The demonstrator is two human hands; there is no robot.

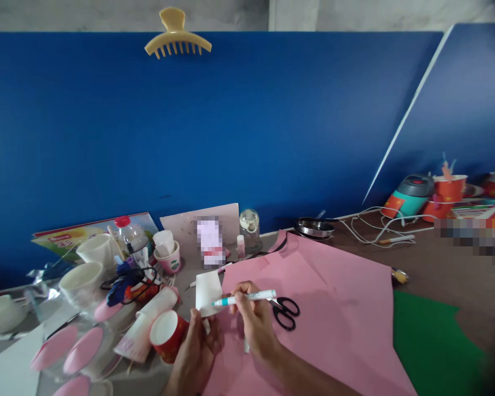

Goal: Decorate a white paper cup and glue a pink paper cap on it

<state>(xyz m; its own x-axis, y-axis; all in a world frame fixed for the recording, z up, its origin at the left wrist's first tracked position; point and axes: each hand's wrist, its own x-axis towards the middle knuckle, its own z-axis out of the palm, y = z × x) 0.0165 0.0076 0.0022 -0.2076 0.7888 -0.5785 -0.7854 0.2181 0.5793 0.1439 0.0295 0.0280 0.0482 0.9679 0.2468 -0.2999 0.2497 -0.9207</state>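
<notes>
My left hand [198,346] is low in the middle of the view, its thumb and fingers closed on the lower edge of a small white piece of paper [208,287]. My right hand [256,322] grips a white marker [247,297] with a teal band near one end. That end points left, over the paper; whether it touches cannot be made out. Black-handled scissors [286,314] lie just right of my right hand on a large pink sheet [338,297]. A red paper cup [169,334] stands close by my left hand.
At left are white cups [82,280], a rolled paper cup [148,324] and pink cones [82,350]. A glass jar [249,228] and a round metal tin [313,227] stand by the blue partition [231,121]. Green paper [431,335] and white cables [367,231] lie right.
</notes>
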